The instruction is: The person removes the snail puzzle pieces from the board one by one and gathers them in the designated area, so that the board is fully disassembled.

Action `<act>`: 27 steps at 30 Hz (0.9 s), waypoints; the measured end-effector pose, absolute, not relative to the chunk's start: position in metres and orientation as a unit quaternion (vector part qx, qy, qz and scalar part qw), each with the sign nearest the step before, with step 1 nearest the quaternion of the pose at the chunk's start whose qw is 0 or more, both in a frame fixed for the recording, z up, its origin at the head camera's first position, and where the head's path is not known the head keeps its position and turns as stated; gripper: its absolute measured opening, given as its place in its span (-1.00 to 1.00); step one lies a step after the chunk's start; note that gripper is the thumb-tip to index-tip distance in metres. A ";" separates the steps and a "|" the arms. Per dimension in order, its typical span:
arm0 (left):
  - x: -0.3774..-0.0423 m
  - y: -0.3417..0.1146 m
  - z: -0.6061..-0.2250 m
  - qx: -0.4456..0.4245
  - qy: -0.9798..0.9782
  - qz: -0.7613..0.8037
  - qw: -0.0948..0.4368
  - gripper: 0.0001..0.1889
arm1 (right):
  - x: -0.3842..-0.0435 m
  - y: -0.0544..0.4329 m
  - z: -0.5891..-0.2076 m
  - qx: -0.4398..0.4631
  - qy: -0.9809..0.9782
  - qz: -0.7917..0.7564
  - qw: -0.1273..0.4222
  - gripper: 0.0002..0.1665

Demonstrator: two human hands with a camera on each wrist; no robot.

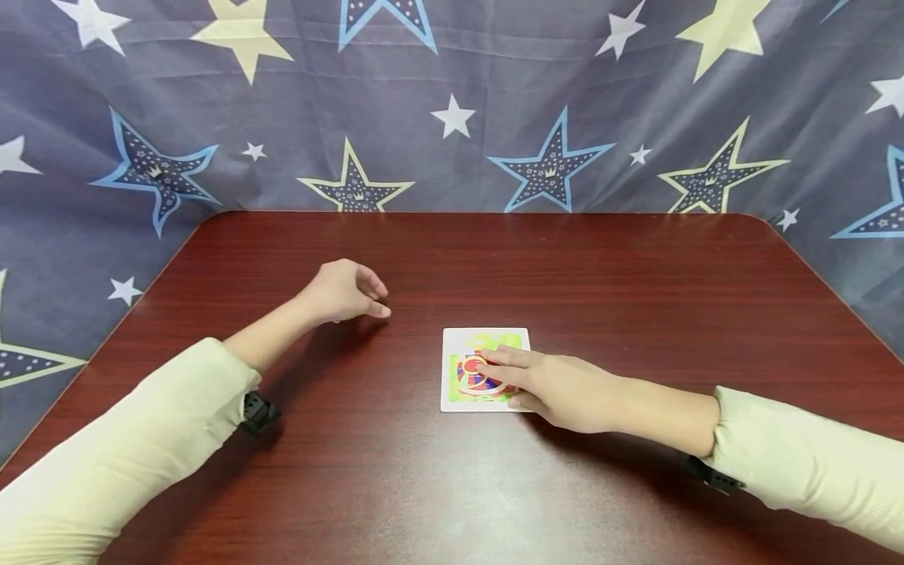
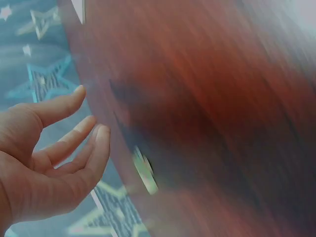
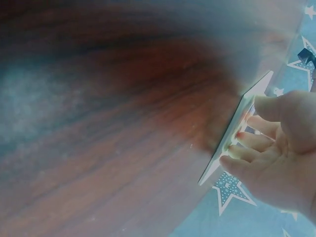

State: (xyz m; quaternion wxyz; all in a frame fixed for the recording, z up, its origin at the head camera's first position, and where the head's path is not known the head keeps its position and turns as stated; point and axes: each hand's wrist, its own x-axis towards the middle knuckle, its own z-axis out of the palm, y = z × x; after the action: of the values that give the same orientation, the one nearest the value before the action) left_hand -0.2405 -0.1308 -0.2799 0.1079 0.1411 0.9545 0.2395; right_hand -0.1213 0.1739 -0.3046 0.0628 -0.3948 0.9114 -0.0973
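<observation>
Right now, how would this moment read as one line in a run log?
left hand: over table, holding nothing | right hand: touching printed card | printed card: flat on table | backdrop: starry cloth

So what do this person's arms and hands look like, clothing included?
The left sleeve and right sleeve are pale cream, ending partway along the forearms. A small black device sits by each cuff, left and right. The left hand and right hand wear no gloves.
</observation>
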 end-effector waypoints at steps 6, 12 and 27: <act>-0.221 -0.088 -0.282 0.214 0.933 0.259 0.132 -0.70 | -0.120 0.176 -0.305 -0.401 0.910 -0.092 0.053 -0.37; -0.204 -0.053 -0.283 0.253 0.915 0.273 0.155 -0.73 | -0.119 0.177 -0.306 -0.403 0.909 -0.091 0.051 -0.38; -0.197 -0.030 -0.293 0.240 0.910 0.292 0.173 -0.89 | -0.119 0.177 -0.308 -0.404 0.909 -0.094 0.047 -0.38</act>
State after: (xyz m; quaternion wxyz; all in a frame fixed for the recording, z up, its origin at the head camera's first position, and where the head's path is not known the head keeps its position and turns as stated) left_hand -0.1969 -0.0296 -0.2931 0.1726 0.2395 0.9096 0.2923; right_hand -0.1187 0.1766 -0.3080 0.0471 -0.4040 0.9087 -0.0942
